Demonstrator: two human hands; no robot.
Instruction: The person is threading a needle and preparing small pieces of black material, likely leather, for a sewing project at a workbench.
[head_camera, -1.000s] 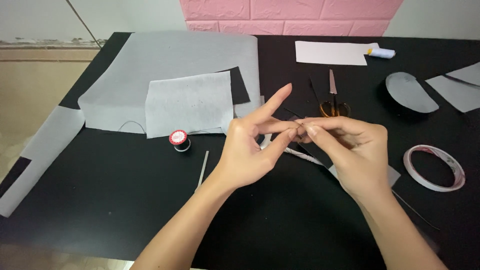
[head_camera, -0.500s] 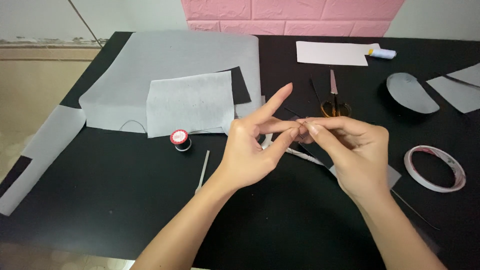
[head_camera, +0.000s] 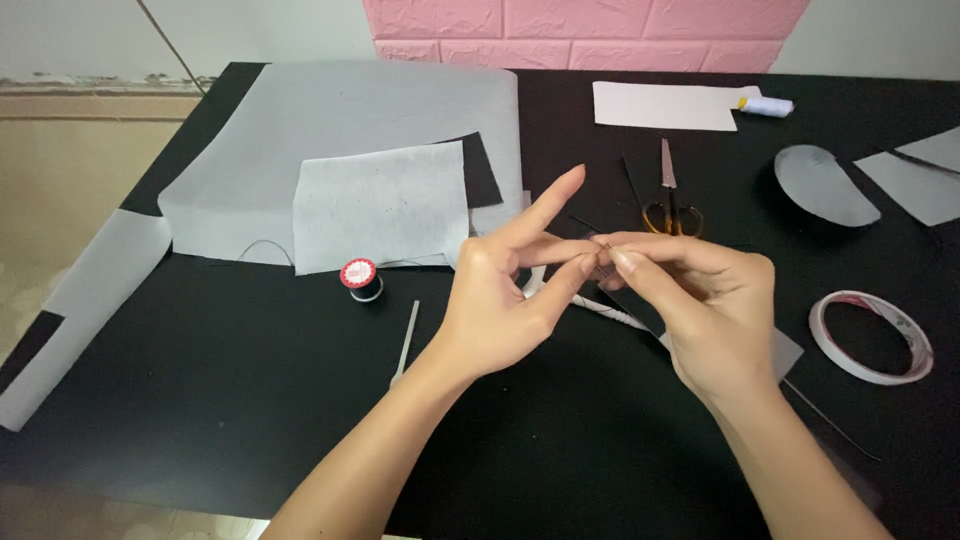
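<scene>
My left hand (head_camera: 505, 290) and my right hand (head_camera: 705, 305) meet fingertip to fingertip above a black table (head_camera: 250, 400). Between the pinched fingers is something very thin and dark, perhaps a needle or thread (head_camera: 598, 250); it is too fine to tell which. My left index finger sticks up, the other fingers pinch. A small spool of black thread with a red-and-white top (head_camera: 361, 279) stands left of my left hand. A thin white stick (head_camera: 405, 343) lies beside my left wrist. A white twisted strip (head_camera: 615, 313) lies under the hands.
Grey sheets (head_camera: 340, 130) and a lighter rectangle (head_camera: 380, 205) lie at back left. Scissors with yellow handles (head_camera: 668, 200) rest behind the hands. A tape roll (head_camera: 870, 335) sits at right, a grey oval piece (head_camera: 822, 185) and a white sheet (head_camera: 670, 105) farther back. Pink brick wall behind.
Hardly anything differs: both hands stay pinched together in the same place, with only slight shifts of the fingertips.
</scene>
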